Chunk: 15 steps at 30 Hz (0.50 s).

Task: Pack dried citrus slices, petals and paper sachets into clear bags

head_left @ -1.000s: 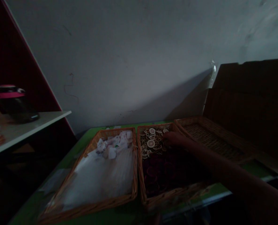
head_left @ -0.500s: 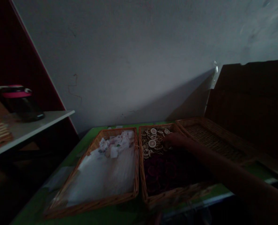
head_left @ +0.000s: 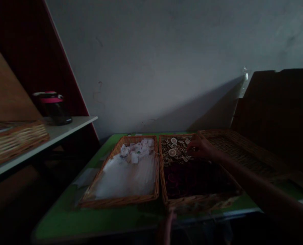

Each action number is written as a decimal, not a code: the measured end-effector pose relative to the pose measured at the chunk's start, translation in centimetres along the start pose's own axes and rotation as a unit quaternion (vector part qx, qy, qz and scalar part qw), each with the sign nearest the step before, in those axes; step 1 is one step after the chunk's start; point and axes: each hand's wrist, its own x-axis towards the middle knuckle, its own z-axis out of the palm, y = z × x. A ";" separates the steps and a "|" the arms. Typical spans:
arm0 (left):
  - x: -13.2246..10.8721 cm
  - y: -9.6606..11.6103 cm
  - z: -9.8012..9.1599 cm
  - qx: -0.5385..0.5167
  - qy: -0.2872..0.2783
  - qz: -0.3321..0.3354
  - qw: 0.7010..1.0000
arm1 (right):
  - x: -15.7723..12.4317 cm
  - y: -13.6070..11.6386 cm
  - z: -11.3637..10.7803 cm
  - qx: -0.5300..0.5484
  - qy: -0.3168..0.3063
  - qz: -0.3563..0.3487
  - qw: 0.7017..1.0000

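My right hand [head_left: 199, 148] reaches in from the right, over the far part of a wicker basket [head_left: 162, 177]. Its fingers are bent down at the pale dried slices [head_left: 172, 152]; anything between them is too dark to make out. Dark purple pieces [head_left: 187, 178] fill the near part of that basket. At the bottom edge, my left hand [head_left: 166, 223] is blurred and dim, just in front of the same basket, its fingers unclear. Left of it, a second basket [head_left: 157, 170] holds clear plastic bags [head_left: 126, 177] and small white packets [head_left: 137, 151].
A third wicker basket [head_left: 233, 149] lies at the right beside dark cardboard [head_left: 276, 119]. On the left, a white shelf [head_left: 77, 125] carries a bottle with a pink band [head_left: 56, 109] and another basket [head_left: 21, 139]. Behind the green table [head_left: 102, 221] rises a grey wall.
The view has shifted, so the baskets and shelf appear farther right. My right hand has lifted slightly from the slices, and my left hand shows more at the bottom edge.
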 end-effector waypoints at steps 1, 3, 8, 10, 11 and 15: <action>0.3 -0.2 -0.2 -0.008 -0.004 -0.034 0.999 | -0.9 -1.6 -0.2 0.040 0.012 -0.009 0.999; -0.3 0.0 -0.8 -0.022 0.033 -0.020 0.999 | -2.6 -5.4 -0.4 0.102 0.023 -0.065 0.992; -6.2 3.2 -2.7 0.009 0.070 0.152 0.986 | -5.9 -14.2 0.6 0.188 -0.088 -0.180 0.962; -7.8 4.4 -2.9 0.029 0.084 0.143 0.986 | -6.5 -16.3 1.7 0.205 -0.132 -0.167 0.955; -8.2 4.6 -2.9 0.040 0.094 0.141 0.985 | -6.6 -17.0 2.3 0.207 -0.153 -0.150 0.955; -7.4 2.3 -2.7 0.094 0.129 0.157 0.975 | -6.3 -18.1 4.3 0.206 -0.193 -0.104 0.954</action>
